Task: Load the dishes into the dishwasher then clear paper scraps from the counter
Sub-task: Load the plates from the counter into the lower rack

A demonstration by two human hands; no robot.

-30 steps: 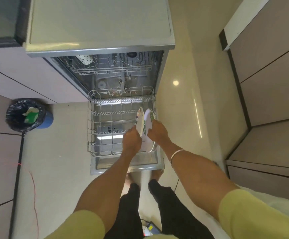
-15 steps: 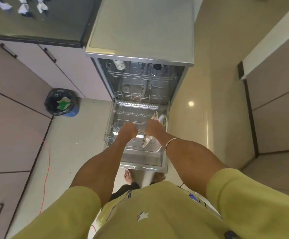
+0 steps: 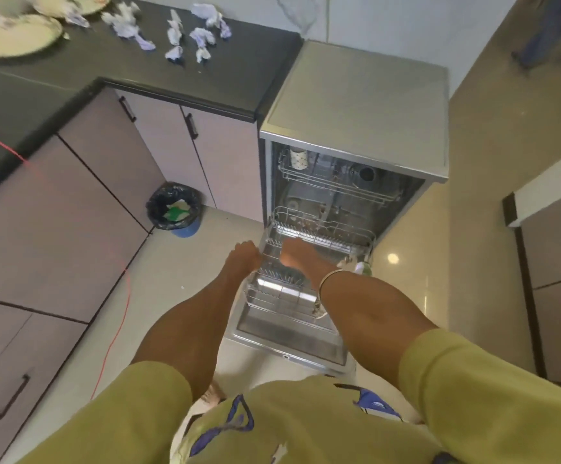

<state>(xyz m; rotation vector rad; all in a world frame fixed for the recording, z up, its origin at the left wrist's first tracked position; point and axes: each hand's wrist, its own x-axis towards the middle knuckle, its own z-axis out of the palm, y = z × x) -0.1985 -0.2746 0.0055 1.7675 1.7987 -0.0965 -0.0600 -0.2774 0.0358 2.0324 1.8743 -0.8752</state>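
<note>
The dishwasher (image 3: 356,105) stands open with its lower rack (image 3: 319,229) pulled out over the door. Two white plates (image 3: 361,266) stand in the rack's right side, mostly hidden behind my right forearm. My left hand (image 3: 244,254) hovers at the rack's left edge, fingers loosely curled and holding nothing. My right hand (image 3: 294,254) is over the rack, also holding nothing. More plates (image 3: 18,35) lie on the dark counter (image 3: 239,72) at the top left, with several crumpled paper scraps (image 3: 175,31) beside them.
A bin with a black liner (image 3: 175,209) stands on the floor left of the dishwasher. The upper rack (image 3: 339,182) holds a cup (image 3: 299,159) and a dark vessel (image 3: 366,174). An orange cable (image 3: 118,329) runs along the floor. Cabinets line both sides.
Both hands let go of the plates, which now stand in the rack, and moved up and left. The view lifted, so the counter with plates and scraps now shows.
</note>
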